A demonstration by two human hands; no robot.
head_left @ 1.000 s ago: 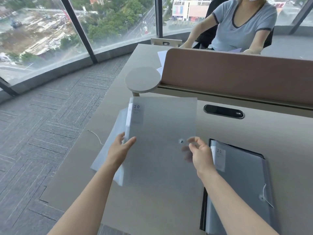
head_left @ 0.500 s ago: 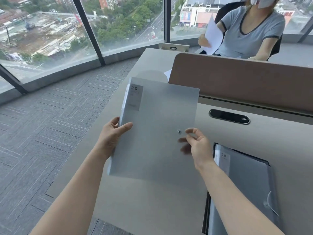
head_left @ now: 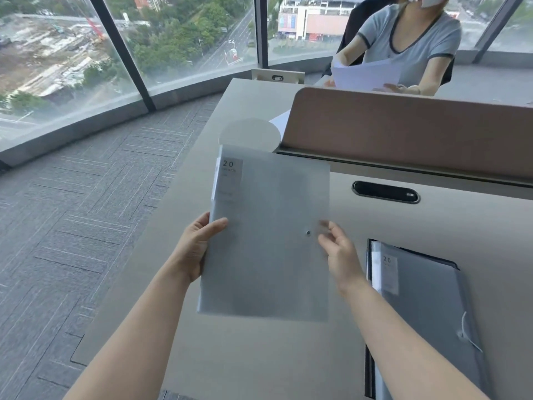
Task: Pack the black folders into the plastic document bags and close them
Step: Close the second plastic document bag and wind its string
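I hold a translucent grey plastic document bag (head_left: 268,241) upright above the desk; a white label reading "20" shows at its top left and a small round button sits near its right side. My left hand (head_left: 199,249) grips the bag's left edge, thumb on the front. My right hand (head_left: 337,252) is at the bag's right edge beside the button, fingers partly behind the plastic and blurred. A second document bag (head_left: 427,307) lies flat on a black folder at the desk's right, its string closure visible near the lower right.
The beige desk (head_left: 245,356) ends at a brown divider panel (head_left: 403,134) with a black cable slot (head_left: 386,192) before it. A round grey disc (head_left: 248,134) sits behind the held bag. A person with papers (head_left: 363,73) sits beyond the divider. Carpet lies left.
The bag rose off the desk, away from the sheet that lay under it, and has since sunk a little. Both hands stay at its edges. The person opposite picked up papers.
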